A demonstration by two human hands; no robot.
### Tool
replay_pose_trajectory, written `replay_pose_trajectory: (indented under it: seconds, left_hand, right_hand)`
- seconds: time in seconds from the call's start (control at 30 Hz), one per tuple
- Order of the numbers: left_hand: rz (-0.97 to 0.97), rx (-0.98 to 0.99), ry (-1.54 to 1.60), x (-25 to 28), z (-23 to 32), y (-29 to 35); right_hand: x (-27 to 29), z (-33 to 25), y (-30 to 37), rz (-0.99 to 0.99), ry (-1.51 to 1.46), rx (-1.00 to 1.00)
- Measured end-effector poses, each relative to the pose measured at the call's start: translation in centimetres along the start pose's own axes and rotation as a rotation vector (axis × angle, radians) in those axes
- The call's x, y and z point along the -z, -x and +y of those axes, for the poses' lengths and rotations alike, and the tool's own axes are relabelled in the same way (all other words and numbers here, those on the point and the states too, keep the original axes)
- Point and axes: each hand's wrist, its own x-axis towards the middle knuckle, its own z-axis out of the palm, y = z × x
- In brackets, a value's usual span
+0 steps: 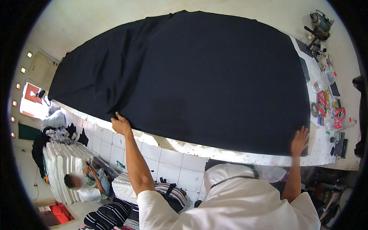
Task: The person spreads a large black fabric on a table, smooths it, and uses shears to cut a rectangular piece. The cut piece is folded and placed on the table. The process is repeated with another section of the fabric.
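Observation:
A large sheet of black fabric (218, 84) covers most of the long white table (168, 145). My left hand (122, 125) is at the near edge, left of the middle, with its fingers closed on the cloth. Folds and ripples run from there up the left part of the sheet, while the right part lies smooth. At the near right corner my right hand (299, 142) rests flat on the fabric, fingers stretched out and holding nothing.
On the table's right end are a cutting machine (321, 25), plastic bottles (338, 123), a tape roll (314, 109) and small tools. At lower left a person (90, 183) sits by stacked white bundles (61, 165). Striped fabric (111, 214) lies near my left arm.

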Motion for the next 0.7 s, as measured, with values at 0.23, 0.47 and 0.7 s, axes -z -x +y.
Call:
replay_pose_trajectory:
  seconds: [0.23,0.47,0.7]
  left_hand:
    - [-0.103,0.014,-0.247,-0.3,0.6,1.0]
    - [-0.099,0.015,-0.37,-1.0,0.5,1.0]
    - [-0.097,-0.106,-0.464,0.1,1.1,0.4]
  right_hand:
    - [-0.7,0.4,0.4,0.026,0.012,0.024]
    - [-0.4,0.6,0.7,0.022,-0.005,0.059]
    - [1.3,0.8,0.9,0.021,-0.007,0.117]
